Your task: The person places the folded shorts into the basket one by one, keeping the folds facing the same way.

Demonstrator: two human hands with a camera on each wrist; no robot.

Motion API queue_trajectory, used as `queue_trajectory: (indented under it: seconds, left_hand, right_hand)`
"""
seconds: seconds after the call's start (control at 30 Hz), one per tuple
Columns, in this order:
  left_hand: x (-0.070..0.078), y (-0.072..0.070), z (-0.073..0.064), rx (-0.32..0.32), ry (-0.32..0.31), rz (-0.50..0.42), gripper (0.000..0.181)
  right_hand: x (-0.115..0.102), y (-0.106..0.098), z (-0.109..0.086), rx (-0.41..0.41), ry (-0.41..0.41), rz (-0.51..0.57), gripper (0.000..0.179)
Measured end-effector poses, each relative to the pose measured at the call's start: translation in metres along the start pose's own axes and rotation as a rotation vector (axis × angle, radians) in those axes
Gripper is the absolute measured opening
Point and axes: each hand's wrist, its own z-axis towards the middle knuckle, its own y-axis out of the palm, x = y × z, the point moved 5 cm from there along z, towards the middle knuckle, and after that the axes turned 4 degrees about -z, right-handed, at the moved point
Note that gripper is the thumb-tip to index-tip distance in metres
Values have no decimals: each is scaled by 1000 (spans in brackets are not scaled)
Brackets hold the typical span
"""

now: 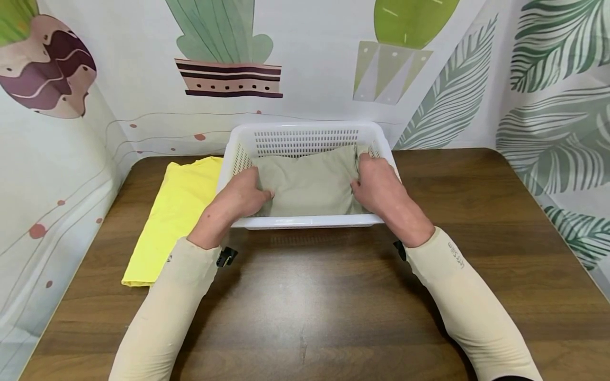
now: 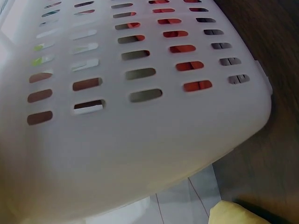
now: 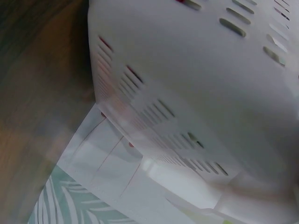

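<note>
A folded grey-green cloth [image 1: 310,182] lies inside a white slotted plastic basket [image 1: 310,221] at the back of the table. My left hand [image 1: 243,193] reaches over the basket's near left corner and grips the cloth's left edge, thumb on top. On the other side, my right hand [image 1: 379,182] grips the cloth's right edge, where the fabric bunches up. Both hands' fingertips are partly hidden by cloth. In the left wrist view, red fabric [image 2: 189,66] and grey fabric [image 2: 229,61] show through the slots, below the grey-green layer.
A folded yellow cloth [image 1: 176,211] lies left of the basket, partly under the left forearm. Behind the brown wooden table [image 1: 305,296] hangs a white backdrop [image 1: 319,58] printed with plants, close to the basket's far side.
</note>
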Motion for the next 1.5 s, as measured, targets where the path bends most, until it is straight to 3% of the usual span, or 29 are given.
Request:
queue_trajectory:
  seconds: [0.3,1.07,1.5]
  left_hand:
    - [0,0,0,-9,-3,29,37]
    - [1,-3,-3,-19,-7,13,45]
    - [4,-7,-7,-7,14,30,35]
  right_hand:
    - [-1,1,0,-19,-12,0,19]
    - [-4,-2,-3,23,-39,-13,11]
    - [-4,-9,-5,32,-47,-16,15]
